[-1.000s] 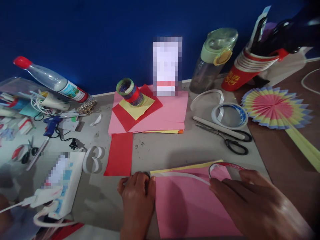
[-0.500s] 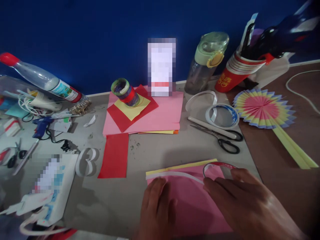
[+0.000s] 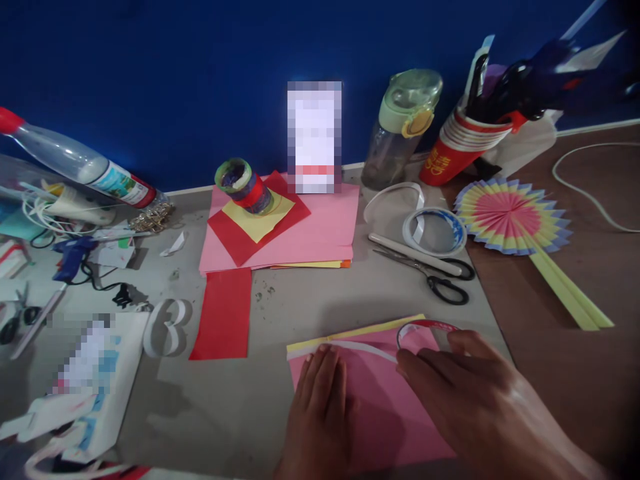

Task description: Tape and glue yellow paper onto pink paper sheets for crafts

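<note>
Pink paper [image 3: 390, 413] lies in front of me, a yellow sheet [image 3: 360, 328] showing along its far edge. My left hand [image 3: 320, 400] rests with fingers flat on the paper, its fingertips on a white tape strip [image 3: 367, 349]. That strip runs from the paper's left corner, bowing slightly, to a roll of tape [image 3: 406, 330] with a red inner core. My right hand [image 3: 465, 387] is closed around this roll, hiding much of it, above the paper's right side. Beyond the hands lie black-handled scissors [image 3: 425, 275] and a pale stick-like tool [image 3: 415, 255].
Another tape roll [image 3: 434, 232] and a pleated paper fan [image 3: 515, 217] lie at right. A red cup stack [image 3: 450, 157] and clear bottle [image 3: 397, 133] stand behind. Stacked papers [image 3: 330, 230] carry a small painted jar [image 3: 245, 187]. A glue gun [image 3: 73, 257] and power strip [image 3: 117, 373] are left.
My left hand has shifted slightly right and away from me, its fingertips now on the strip. The right hand still grips the tape roll. The whole view has swung slightly right.
</note>
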Tool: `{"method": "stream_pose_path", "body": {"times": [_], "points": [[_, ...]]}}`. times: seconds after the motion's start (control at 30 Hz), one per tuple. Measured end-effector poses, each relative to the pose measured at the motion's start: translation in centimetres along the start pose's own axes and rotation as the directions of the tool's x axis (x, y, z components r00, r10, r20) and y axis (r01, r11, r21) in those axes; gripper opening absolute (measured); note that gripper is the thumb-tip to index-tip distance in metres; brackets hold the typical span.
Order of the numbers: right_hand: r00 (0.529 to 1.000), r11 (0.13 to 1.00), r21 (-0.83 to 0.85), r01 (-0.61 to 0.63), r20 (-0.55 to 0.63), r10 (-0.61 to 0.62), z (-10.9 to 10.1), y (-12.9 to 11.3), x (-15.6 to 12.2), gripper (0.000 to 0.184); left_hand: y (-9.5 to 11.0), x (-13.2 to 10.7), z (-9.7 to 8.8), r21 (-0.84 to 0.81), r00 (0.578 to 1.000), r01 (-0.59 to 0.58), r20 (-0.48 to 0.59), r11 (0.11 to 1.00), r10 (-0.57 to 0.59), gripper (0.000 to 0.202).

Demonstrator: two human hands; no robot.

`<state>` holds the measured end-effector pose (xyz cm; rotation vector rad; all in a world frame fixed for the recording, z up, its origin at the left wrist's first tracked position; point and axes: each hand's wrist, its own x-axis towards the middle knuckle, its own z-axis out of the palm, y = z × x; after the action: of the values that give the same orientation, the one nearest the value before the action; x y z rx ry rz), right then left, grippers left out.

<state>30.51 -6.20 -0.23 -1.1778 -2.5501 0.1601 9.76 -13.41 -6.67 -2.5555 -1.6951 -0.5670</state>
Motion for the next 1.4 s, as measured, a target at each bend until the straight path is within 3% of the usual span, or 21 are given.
{"method": "stream_pose_path", "body": {"times": [0.47,0.63,1.07,1.4], "points": [[0.999,0.998,-0.047,-0.042,-0.024,0.041,0.4,0.2,0.6,0.027,-0.2,0.2,0.0,0.035,0.999,-0.039,0.037,0.999,0.037,0.031],[0.997,0.997,-0.048,-0.068,0.026,0.069,0.8,0.3,0.4,0.028,-0.2,0.5,-0.1,0.028,0.997,-0.066,0.052,0.997,0.064,0.031],[0.997,0.996,-0.05,-0.073,-0.012,0.073,0.5,0.1,1.0,0.033,-0.1,0.9,0.1,-0.004,0.998,-0.052,0.018,0.999,0.052,0.031],[0.989,0.982,-0.13,-0.134,0.051,0.142,0.2,-0.3,1.4,0.016,-0.2,1.2,-0.1,0.003,0.996,-0.053,0.069,0.999,0.053,0.033]]}}
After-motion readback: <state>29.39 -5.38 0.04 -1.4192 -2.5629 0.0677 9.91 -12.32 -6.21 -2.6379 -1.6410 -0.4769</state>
